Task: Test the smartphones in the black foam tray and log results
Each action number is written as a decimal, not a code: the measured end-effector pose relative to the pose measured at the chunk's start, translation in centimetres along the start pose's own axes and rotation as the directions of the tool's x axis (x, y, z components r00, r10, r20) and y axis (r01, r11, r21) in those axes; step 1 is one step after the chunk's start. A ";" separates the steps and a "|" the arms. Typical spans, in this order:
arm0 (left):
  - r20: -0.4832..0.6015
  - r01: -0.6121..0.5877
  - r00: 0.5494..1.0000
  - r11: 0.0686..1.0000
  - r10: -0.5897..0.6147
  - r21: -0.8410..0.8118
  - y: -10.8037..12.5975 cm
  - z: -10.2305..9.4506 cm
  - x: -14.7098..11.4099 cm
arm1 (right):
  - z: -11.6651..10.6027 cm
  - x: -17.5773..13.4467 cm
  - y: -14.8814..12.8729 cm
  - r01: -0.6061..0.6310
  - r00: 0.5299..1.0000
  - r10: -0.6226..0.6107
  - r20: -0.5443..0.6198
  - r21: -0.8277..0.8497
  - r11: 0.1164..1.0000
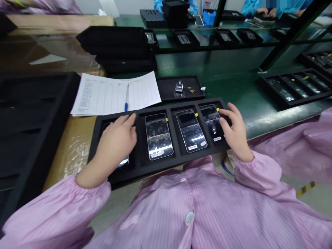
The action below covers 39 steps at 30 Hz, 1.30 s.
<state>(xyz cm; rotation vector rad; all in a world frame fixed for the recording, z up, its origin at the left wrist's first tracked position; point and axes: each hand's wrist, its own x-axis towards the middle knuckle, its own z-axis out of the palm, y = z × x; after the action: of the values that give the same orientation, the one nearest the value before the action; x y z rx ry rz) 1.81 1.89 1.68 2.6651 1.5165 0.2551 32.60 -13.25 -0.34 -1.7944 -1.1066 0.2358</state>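
A black foam tray (140, 169) with several compartments lies in front of me. My left hand (116, 136) is over its leftmost compartment, fingers lowered and thumb a little apart. It covers most of a phone screen panel (124, 162) there; whether the fingertips touch the panel is hidden. Two more glossy panels, one left of centre (159, 136) and one right of centre (191, 130), lie flat with yellow tabs and white labels. Over the right end, my right hand (234, 129) has its thumb and fingers spread beside the rightmost panel (212, 122), near its yellow tab (218, 109).
Behind the tray are printed sheets (103, 95) with a pen (127, 98), and a shallow black tray (166, 88) holding small parts. Stacked black trays (114, 41) stand back left. Another filled tray (298, 86) sits right, near a green post (282, 38). Co-workers in blue sleeves sit opposite.
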 end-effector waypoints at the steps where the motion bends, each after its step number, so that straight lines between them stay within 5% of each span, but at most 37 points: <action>1: -0.030 -0.046 0.999 0.998 0.045 -0.034 1.1 -0.2 0.2 | 0.5 -0.9 -1.2 0.000 0.997 -0.009 0.080 0.120 0.993; 3: 0.001 -0.141 0.990 0.986 0.141 -0.084 3.6 -0.1 0.7 | 1.4 -2.5 -3.4 -0.160 0.942 0.051 0.331 0.313 0.936; 5: 0.099 -0.180 0.977 0.981 0.187 -0.079 5.7 0.7 1.2 | 2.2 -3.2 -4.6 -0.360 0.841 0.148 0.520 0.335 0.871; 10: 0.149 -0.131 0.979 0.990 0.138 -0.056 7.3 3.2 1.8 | 3.2 -3.3 -4.6 -0.516 0.733 0.251 0.633 0.276 0.811; 16: 0.138 -0.118 0.982 0.990 0.127 -0.073 7.1 3.3 1.5 | 3.8 -3.8 -4.0 -0.468 0.759 0.217 0.613 0.283 0.837; 19: 0.168 -0.086 0.981 0.995 0.094 -0.057 7.2 3.0 1.5 | 3.7 -3.6 -4.2 -0.491 0.732 0.259 0.631 0.224 0.842; 25: 0.112 -0.123 0.986 0.991 0.127 -0.044 7.1 3.8 1.4 | 2.9 -2.5 -5.3 -0.679 0.680 0.333 0.653 0.390 0.622; 28: 0.091 -0.133 0.986 0.990 0.136 -0.046 7.0 4.2 1.6 | 3.0 -2.6 -5.4 -0.703 0.692 0.342 0.636 0.487 0.518; 32: 0.079 -0.128 0.988 0.990 0.133 -0.056 7.0 4.2 1.7 | 3.5 -3.4 -4.9 -0.680 0.730 0.382 0.567 0.540 0.496; 39: 0.089 -0.124 0.987 0.990 0.130 -0.070 7.2 4.5 1.7 | 3.7 -3.9 -4.7 -0.679 0.728 0.378 0.572 0.525 0.513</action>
<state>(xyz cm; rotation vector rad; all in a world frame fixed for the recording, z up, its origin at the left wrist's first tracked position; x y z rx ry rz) 9.53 -0.19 -1.55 2.6858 1.2925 0.1790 25.52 -13.40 0.44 -1.3149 -0.5016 1.2965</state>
